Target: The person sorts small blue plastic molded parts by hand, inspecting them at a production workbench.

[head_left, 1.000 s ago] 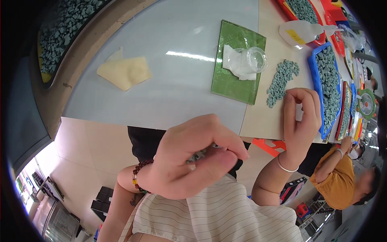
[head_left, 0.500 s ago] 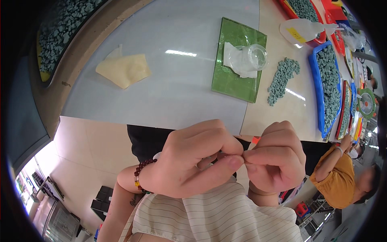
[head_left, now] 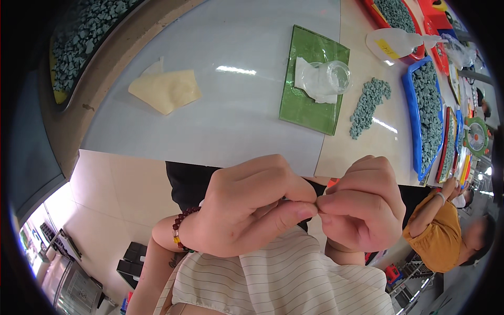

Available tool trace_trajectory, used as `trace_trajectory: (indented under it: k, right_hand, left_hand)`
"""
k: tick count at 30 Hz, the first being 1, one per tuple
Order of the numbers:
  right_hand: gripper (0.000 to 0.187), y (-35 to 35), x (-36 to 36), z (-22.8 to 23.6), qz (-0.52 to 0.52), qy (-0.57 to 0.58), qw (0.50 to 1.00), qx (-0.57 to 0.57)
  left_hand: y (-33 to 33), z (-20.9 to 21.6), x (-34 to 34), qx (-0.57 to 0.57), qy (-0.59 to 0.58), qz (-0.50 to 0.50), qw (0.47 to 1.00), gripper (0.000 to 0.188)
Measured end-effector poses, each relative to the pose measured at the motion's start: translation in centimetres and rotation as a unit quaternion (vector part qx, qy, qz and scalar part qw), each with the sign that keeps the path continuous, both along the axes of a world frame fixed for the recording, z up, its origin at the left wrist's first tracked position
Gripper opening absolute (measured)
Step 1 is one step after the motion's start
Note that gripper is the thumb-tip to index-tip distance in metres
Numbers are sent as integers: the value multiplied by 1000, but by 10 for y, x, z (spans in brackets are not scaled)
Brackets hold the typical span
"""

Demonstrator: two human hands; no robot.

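My left hand (head_left: 252, 207) and my right hand (head_left: 362, 205) meet fingertip to fingertip in front of my chest, just off the table's near edge. Each is closed in a pinch of thumb and forefinger. Whatever sits between the fingertips is too small or hidden to make out. A dark bead bracelet (head_left: 181, 228) circles my left wrist. Beyond the hands, a green board (head_left: 307, 113) lies on the table, bearing a crumpled white tissue (head_left: 303, 73) and a clear plastic cup (head_left: 338, 77). To its right lies a loose patch of grey-green stone chips (head_left: 367, 107).
A yellowish cloth (head_left: 168, 92) lies on the grey tabletop at left. On the right stand a blue tray (head_left: 411, 100) of stone chips, a white squeeze bottle (head_left: 391, 43) and a red tray (head_left: 375, 11). A co-worker in an orange top (head_left: 436, 233) sits farther right.
My hands stay pinched together; the right has edged slightly to the right. The table scene has shifted a little in the picture. An orange-red spot between the hands shows less.
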State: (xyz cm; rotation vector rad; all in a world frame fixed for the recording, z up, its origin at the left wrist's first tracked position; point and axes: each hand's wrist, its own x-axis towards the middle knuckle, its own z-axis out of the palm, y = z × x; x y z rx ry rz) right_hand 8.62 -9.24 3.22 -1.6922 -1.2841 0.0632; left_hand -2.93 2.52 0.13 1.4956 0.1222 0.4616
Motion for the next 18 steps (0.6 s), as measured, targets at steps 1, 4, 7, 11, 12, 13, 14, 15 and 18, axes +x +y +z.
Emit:
trace_trajectory:
  k: [1, 4, 7, 11, 12, 13, 14, 15, 18]
  right_hand:
    - [33, 1, 0, 0, 0, 0, 1000, 0]
    - [33, 2, 0, -2, 11, -1, 1000, 11]
    - [32, 2, 1, -2, 19, 1, 1000, 17]
    - [22, 6, 18, 7, -15, -121, 992, 14]
    - [16, 8, 24, 9, -63, -188, 980, -12]
    - [16, 12, 32, 7, -65, -189, 980, -13]
    - [17, 20, 41, 3, -78, -223, 972, -10]
    - [18, 25, 47, 0, -91, -256, 962, -8]
    - [21, 32, 54, 7, -75, -310, 945, -67]
  left_hand:
    - [1, 0, 0, 5, 0, 5, 1000, 8]
    - [3, -3, -1, 15, -23, 4, 1000, 7]
    - [6, -1, -3, 29, -9, -12, 999, 8]
    - [8, 4, -1, 6, 21, -9, 1000, 11]
    - [6, 2, 1, -32, 4, -3, 999, 14]
    - [4, 2, 3, -71, -13, 3, 997, 18]
    - [0, 4, 4, -70, -13, 4, 997, 18]
    - [-6, 8, 4, -142, -27, 35, 989, 17]
    - [-7, 2, -2, -242, -61, 26, 968, 9]
